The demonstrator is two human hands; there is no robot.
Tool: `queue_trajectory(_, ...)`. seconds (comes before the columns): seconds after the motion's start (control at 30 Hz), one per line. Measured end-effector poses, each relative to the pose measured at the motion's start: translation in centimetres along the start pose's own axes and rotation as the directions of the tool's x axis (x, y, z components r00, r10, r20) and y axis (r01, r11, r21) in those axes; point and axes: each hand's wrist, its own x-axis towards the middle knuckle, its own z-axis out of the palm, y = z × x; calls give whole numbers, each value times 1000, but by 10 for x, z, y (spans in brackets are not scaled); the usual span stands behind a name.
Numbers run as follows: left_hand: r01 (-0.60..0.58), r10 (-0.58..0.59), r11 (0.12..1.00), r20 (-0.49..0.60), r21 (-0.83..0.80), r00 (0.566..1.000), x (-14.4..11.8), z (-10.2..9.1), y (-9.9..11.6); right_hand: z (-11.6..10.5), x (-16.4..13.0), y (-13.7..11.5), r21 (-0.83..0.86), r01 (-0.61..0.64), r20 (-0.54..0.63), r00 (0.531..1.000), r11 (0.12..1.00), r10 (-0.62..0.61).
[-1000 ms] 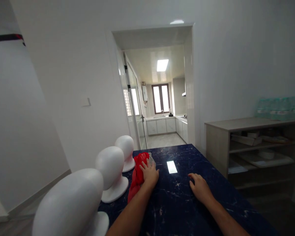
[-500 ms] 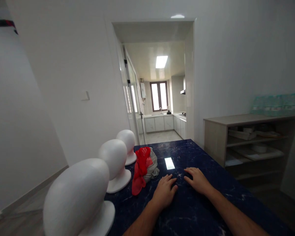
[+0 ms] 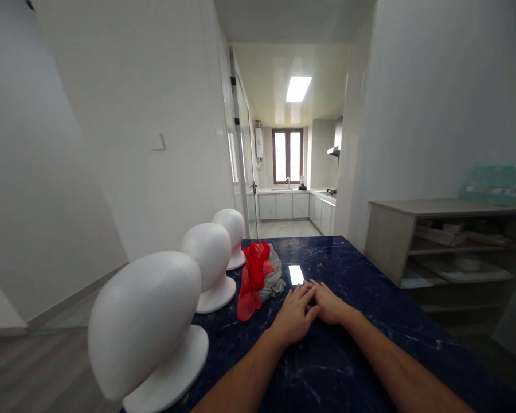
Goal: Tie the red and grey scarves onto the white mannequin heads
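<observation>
My left hand (image 3: 296,314) lies palm down over the dark blue marbled table (image 3: 327,373), fingers stretched out, holding nothing. Against it rests my right hand (image 3: 330,304), also palm down with fingers extended; some fingertips overlap where the two hands meet. Left of my hands is a crumpled red sheer cloth (image 3: 255,275), lying partly over a grey cloth (image 3: 275,275). Three white mannequin heads stand in a row along the table's left side: a near one (image 3: 144,321), a middle one (image 3: 208,258) and a far one (image 3: 230,229).
A wooden shelf unit (image 3: 391,229) with papers and trays stands to the right, packed water bottles (image 3: 499,183) on its top. Beyond the table, a doorway opens onto a kitchen with white cabinets (image 3: 284,205). A ceiling light reflects off the tabletop.
My right hand has moved left until it meets my left hand, closing the gap between them. The camera view has shifted slightly. The heads and cloths stay in place on the table.
</observation>
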Motion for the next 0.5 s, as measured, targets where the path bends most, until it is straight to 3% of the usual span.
queue_trajectory(0.23, -71, 70, 998, 53, 1, 996, -3, -1, 7, 4, -16, -3, 141, 257, 19, 965, 956, -262)
queue_trajectory(0.5, -72, 73, 997, 64, -4, 995, -2, -3, 8, 7, -16, 0, 169, 239, -4, 970, 956, -242)
